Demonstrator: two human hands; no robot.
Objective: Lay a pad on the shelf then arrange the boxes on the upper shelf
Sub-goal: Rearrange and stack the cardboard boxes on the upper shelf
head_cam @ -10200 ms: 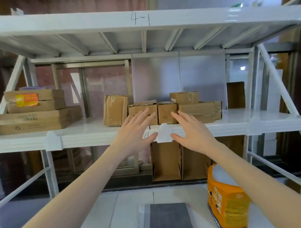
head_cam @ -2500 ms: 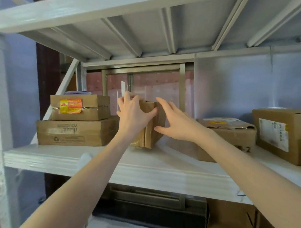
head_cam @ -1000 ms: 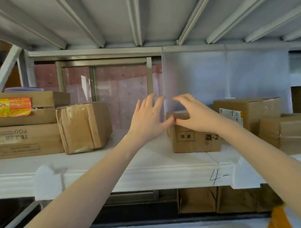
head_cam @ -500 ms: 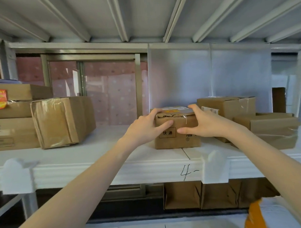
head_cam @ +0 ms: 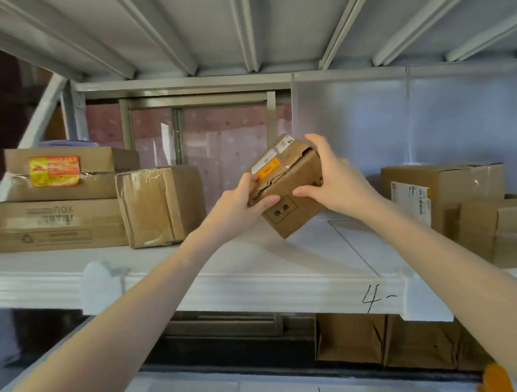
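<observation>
A small brown cardboard box (head_cam: pixel 289 191) with an orange label and a stamped square hangs tilted just above the white upper shelf (head_cam: pixel 253 260). My left hand (head_cam: pixel 240 205) grips its left side and my right hand (head_cam: pixel 336 181) grips its top and right side. To the left, a taped box (head_cam: pixel 161 205) stands on the shelf against a stack of two flat boxes (head_cam: pixel 55 203). On the right stand a labelled box (head_cam: pixel 439 192) and a lower box (head_cam: pixel 496 231).
Ribbed underside of the shelf above (head_cam: pixel 245 29) hangs close overhead. A window frame (head_cam: pixel 199 130) and grey panel (head_cam: pixel 395 123) close the back. Below the shelf stand open brown cartons (head_cam: pixel 388 341), and an orange bag corner (head_cam: pixel 495 378) shows at the bottom right.
Both hands closed on the small box, lifted it off the shelf and tilted it, carrying it leftwards. The view has swung to the left.
</observation>
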